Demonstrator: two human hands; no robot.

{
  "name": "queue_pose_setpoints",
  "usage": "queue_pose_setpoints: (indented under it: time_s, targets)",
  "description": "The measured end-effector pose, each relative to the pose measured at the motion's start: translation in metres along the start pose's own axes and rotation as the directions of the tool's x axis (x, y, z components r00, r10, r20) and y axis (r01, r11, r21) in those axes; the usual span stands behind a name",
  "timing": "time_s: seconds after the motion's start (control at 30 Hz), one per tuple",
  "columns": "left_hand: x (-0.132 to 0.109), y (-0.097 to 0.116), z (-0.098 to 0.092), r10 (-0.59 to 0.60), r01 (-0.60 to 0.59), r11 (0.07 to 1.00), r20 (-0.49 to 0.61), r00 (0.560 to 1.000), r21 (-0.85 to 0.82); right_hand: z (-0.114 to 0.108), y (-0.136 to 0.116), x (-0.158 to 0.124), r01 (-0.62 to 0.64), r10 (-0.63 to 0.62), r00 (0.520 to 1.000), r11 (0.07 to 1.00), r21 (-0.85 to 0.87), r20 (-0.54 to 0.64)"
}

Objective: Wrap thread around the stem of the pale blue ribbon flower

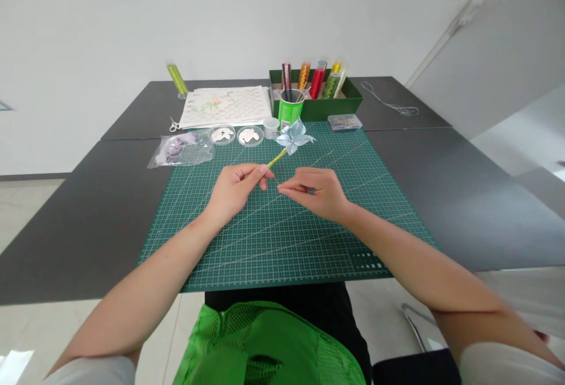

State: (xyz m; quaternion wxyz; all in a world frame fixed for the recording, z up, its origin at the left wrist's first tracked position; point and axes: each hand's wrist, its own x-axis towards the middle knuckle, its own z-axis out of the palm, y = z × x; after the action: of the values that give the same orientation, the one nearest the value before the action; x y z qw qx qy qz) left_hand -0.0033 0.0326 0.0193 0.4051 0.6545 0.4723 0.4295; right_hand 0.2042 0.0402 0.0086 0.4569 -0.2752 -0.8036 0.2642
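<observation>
Between the thumb and fingers of my left hand (241,183) is the stem of a pale blue artificial flower (294,136). Its yellow-green wrapped stem (277,158) slants up to the right, with the petals above the mat. My right hand (318,189) is closed in a pinch just right of the stem's lower end, apart from the left. Whatever lies between its fingertips is too fine to make out. Under both hands lies a green cutting mat (265,255). Beyond the right hand a thin pale strand (323,157) shows against the mat.
Behind the flower stands a green can (289,113) of tools, before a dark green box (353,103) of thread spools. Two dishes of white pieces (250,136), a plastic bag (180,148), scissors (173,124), paper sheets (225,108) and a clear case (344,122) lie around it.
</observation>
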Motion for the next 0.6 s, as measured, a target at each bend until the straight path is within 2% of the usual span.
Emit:
queue_pose_setpoints:
  time_s: [0.07, 0.17, 0.23, 0.33, 0.47, 0.6]
  targets:
    - [0.002, -0.002, -0.001, -0.013, 0.013, 0.999, -0.001, 1.000, 0.032, -0.003, -0.009, 0.000, 0.016, -0.015, 1.000, 1.000, -0.020, 0.026]
    - [0.004, -0.007, -0.003, -0.042, 0.038, 0.990, 0.022, 0.999, 0.133, -0.013, -0.025, 0.000, -0.110, 0.108, 0.993, 0.993, 0.044, 0.051]
    - [0.004, -0.009, -0.003, -0.061, 0.044, 0.976, 0.072, 0.996, 0.213, -0.021, -0.035, 0.001, -0.205, 0.198, 0.978, 0.971, 0.122, 0.068]
    - [0.001, -0.010, 0.001, -0.095, 0.032, 0.953, 0.199, 0.975, 0.301, -0.032, -0.043, 0.003, -0.251, 0.248, 0.968, 0.947, 0.199, 0.044]
    - [-0.006, -0.006, 0.009, -0.163, 0.036, 0.944, 0.369, 0.915, 0.328, -0.042, -0.034, 0.010, -0.256, 0.263, 0.965, 0.951, 0.171, -0.018]
    - [-0.012, 0.000, 0.015, -0.198, 0.032, 0.949, 0.513, 0.836, 0.313, -0.043, -0.007, 0.017, -0.280, 0.285, 0.958, 0.955, 0.094, -0.040]
